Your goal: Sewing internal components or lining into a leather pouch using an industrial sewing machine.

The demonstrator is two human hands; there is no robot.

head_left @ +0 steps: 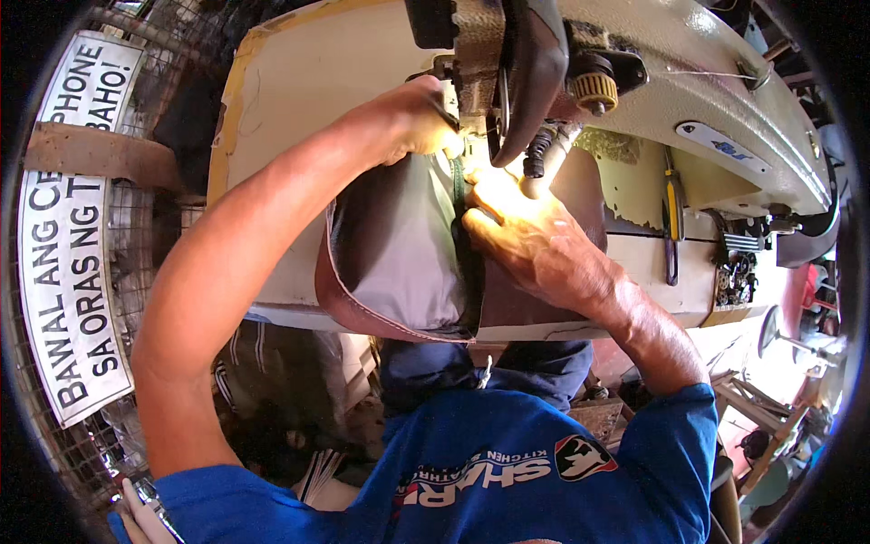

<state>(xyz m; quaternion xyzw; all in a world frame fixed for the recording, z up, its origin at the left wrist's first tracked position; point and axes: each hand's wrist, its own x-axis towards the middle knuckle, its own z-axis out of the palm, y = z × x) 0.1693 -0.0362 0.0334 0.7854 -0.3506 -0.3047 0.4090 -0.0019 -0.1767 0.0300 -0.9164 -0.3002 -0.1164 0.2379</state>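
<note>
Brown leather-like sheeting with a smooth grey lining (408, 249) lies at the centre of the frame, beneath the head of a cream, rough-textured metal sewing machine (716, 77) that fills the upper right. Pale stitches follow its curved brown rim toward the lower edge, and a narrow dark green strip (459, 186) runs down its middle. It rests on a cream tabletop (299, 82) whose left edge, at upper left, is bordered with tan tape.

The bare left hand (421, 118) is at the upper end of the sheeting, fingers curled in close to the machine head. The bare right hand (535, 231) lies over the right part of the sheeting, its thumb pointing toward the green strip. Strong light bleaches the fingertips of both, so I cannot tell whether either is pinching the material or only pressing on it.

Just above the right hand hangs a black ribbed flexible neck (538, 152); higher up, a ridged brass-coloured knob (595, 89) sits on the machine. Yellow-and-black-handled pliers or snips (672, 208) stand out at right of centre. White signs with black lettering (77, 236) hang along the far left, crossed by a brown strap (104, 156). A blue short-sleeved shirt (362, 517) spans the bottom of the frame.
</note>
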